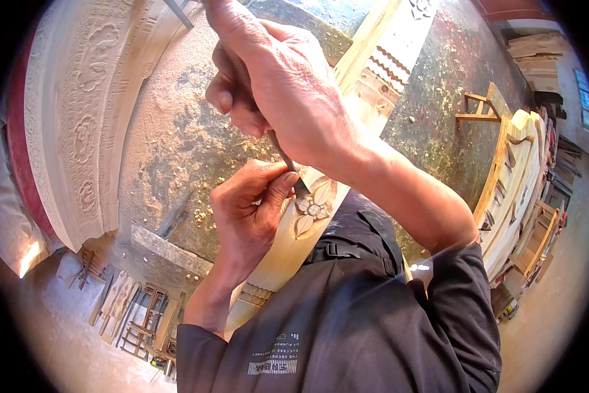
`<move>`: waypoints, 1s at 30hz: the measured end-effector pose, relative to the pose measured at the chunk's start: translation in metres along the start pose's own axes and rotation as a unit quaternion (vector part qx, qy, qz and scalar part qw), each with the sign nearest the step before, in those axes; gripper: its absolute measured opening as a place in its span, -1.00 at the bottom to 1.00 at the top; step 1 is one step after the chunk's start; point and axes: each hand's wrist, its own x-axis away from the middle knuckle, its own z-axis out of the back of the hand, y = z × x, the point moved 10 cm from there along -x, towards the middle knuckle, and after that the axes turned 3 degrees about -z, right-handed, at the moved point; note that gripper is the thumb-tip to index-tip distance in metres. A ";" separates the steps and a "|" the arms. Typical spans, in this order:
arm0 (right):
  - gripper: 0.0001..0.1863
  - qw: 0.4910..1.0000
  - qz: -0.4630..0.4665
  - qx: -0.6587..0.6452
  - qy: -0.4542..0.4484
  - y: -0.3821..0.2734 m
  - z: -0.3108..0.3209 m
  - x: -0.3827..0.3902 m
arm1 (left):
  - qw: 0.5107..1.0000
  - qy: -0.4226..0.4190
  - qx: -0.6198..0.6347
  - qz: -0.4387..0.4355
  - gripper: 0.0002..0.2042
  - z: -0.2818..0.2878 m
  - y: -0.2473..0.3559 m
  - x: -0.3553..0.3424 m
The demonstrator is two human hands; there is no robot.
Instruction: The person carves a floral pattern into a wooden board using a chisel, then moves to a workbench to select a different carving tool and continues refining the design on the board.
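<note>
Left fingers pinch a slim metal chisel near petalled wooden carving

I see the right hand curled tight beyond the left hand, whose thumb and forefinger pinch; both forearms are bare.

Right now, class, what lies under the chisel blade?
Below the chisel blade is the pale wooden board, with a carved flower beside the tip. The wood directly beneath the blade is covered.

Long pale wooden board, slim dark chisel aslant at its carved flower
</note>
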 end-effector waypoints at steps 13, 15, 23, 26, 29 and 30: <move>-0.44 0.999 -0.015 -0.044 0.004 0.024 0.001 -0.022 | 0.998 0.006 0.023 0.054 -0.95 -0.001 -0.011 0.001; -0.40 0.999 -0.035 -0.033 -0.003 0.029 -0.004 -0.024 | 0.996 0.027 0.044 0.070 -0.96 0.001 -0.015 0.002; -0.35 0.999 -0.045 0.023 -0.019 0.044 -0.016 -0.038 | 0.993 0.034 0.056 0.103 -0.94 0.004 -0.020 0.006; -0.32 0.993 -0.097 0.062 -0.030 0.044 -0.012 -0.036 | 0.993 0.021 0.047 0.104 -0.94 0.002 -0.021 0.006; -0.31 0.996 -0.079 0.026 -0.039 0.043 -0.014 -0.039 | 0.996 0.008 0.034 0.083 -0.94 0.001 -0.021 0.005; -0.30 0.996 -0.065 0.044 -0.036 0.038 -0.014 -0.036 | 0.997 0.005 0.029 0.073 -0.94 0.001 -0.020 0.005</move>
